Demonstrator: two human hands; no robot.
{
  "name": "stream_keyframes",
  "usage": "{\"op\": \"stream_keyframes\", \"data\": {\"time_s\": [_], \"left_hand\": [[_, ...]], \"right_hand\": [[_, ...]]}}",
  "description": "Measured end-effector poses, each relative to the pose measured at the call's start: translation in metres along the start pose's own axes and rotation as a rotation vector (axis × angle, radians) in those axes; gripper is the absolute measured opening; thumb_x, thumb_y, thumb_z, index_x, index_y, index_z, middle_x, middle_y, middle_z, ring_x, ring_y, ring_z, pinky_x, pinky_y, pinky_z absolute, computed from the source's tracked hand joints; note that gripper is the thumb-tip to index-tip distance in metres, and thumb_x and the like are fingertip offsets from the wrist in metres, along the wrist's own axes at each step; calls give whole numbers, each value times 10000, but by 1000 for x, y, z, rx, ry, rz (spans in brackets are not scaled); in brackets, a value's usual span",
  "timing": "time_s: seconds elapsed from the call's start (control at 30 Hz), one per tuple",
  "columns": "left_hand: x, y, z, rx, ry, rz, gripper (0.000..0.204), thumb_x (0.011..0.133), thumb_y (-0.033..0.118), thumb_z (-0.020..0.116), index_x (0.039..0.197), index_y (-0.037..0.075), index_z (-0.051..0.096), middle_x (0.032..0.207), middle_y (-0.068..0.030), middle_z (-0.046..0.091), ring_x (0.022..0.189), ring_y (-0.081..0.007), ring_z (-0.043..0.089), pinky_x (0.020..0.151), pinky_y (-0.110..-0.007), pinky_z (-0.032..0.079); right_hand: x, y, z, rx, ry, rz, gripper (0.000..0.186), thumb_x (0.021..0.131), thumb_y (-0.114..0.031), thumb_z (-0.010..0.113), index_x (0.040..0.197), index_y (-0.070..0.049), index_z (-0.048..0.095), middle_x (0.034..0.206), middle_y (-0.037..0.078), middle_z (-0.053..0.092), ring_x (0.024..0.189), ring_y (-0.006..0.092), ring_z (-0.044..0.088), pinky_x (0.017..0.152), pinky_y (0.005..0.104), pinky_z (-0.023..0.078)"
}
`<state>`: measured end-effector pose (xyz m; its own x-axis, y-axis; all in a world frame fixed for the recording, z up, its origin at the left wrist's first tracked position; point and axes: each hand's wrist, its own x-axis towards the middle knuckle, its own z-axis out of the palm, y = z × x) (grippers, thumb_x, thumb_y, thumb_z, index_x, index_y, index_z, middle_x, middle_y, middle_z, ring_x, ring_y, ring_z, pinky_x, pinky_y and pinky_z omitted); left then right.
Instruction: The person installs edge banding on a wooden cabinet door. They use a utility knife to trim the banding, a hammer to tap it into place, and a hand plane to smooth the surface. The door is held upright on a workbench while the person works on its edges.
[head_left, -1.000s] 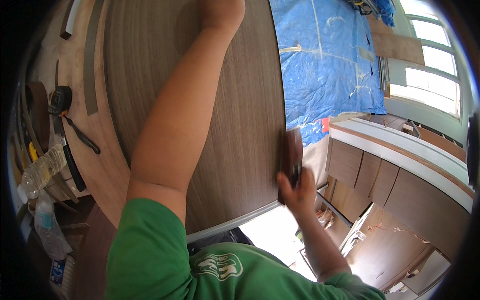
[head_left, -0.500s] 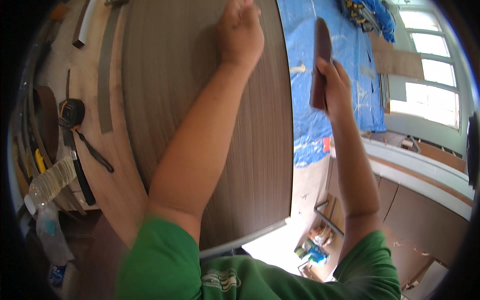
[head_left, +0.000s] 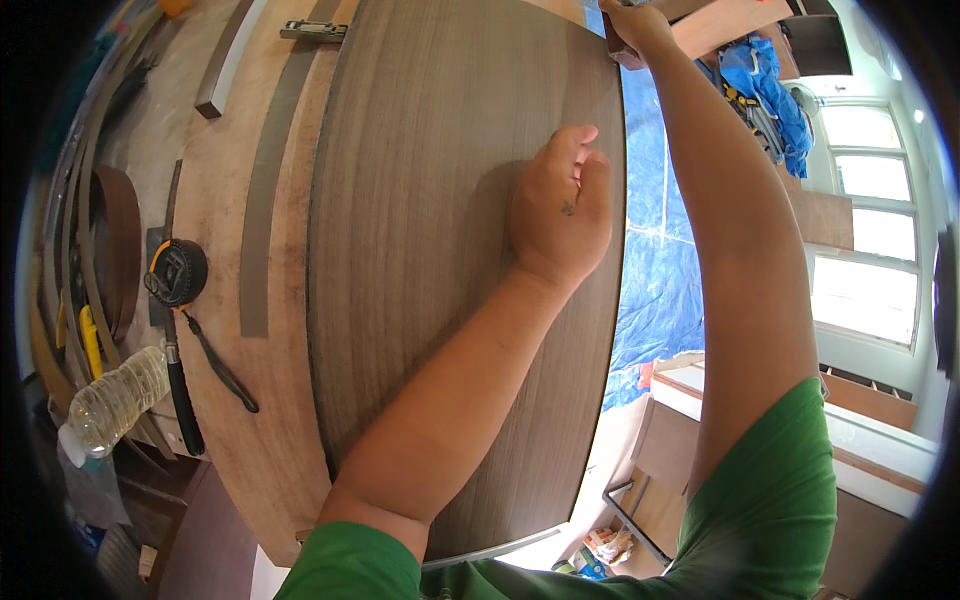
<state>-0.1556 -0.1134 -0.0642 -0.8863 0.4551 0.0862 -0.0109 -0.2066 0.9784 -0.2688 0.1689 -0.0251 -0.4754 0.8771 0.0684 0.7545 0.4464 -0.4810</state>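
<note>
A large brown wood-grain panel (head_left: 430,200) lies lengthwise in front of me. Over its right half is my left hand (head_left: 565,205), the fingers curled into a loose fist and nothing visible in them. My right hand (head_left: 640,28) reaches to the panel's far right edge. It is closed around a dark brown flat block (head_left: 622,45), which is at or against that edge; the fingers and the top of the picture hide part of it.
Left of the panel, a wooden board holds a grey strip (head_left: 268,230), a metal hinge (head_left: 313,31), a tape measure (head_left: 180,272) and a black-handled tool (head_left: 182,400). A clear plastic bottle (head_left: 115,400) lies beyond. Blue sheeting (head_left: 655,300) covers the right side, near windows (head_left: 865,230).
My right hand has carried the brown block from over the blue sheeting to the panel's far right edge. My left hand has shifted right and nearer across the panel. The view has shifted.
</note>
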Motion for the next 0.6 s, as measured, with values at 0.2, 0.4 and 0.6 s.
{"op": "stream_keyframes", "data": {"time_s": [0.2,0.4,0.6], "left_hand": [[-7,-4,14,-62,-65,-42,306,1011,162,571,1246,-22,641,1042,-150,738,956,-216,691,864,-325,536],[-3,-4,12,-46,12,46,227,967,126,585,1147,4,651,982,-179,731,878,-327,713,783,-415,554],[-3,-9,18,-55,11,52,253,972,177,581,1139,7,663,999,-189,743,905,-344,715,818,-435,556]], "right_hand": [[40,54,16,-216,111,-86,494,865,-374,760,1175,7,709,1102,209,717,913,330,736,674,506,602],[-39,6,-22,37,-16,75,463,858,-338,747,1154,16,705,991,203,723,806,332,740,540,466,604],[-31,43,-19,-168,45,-13,509,835,-428,754,1090,12,745,976,234,749,850,339,757,742,450,593]]}}
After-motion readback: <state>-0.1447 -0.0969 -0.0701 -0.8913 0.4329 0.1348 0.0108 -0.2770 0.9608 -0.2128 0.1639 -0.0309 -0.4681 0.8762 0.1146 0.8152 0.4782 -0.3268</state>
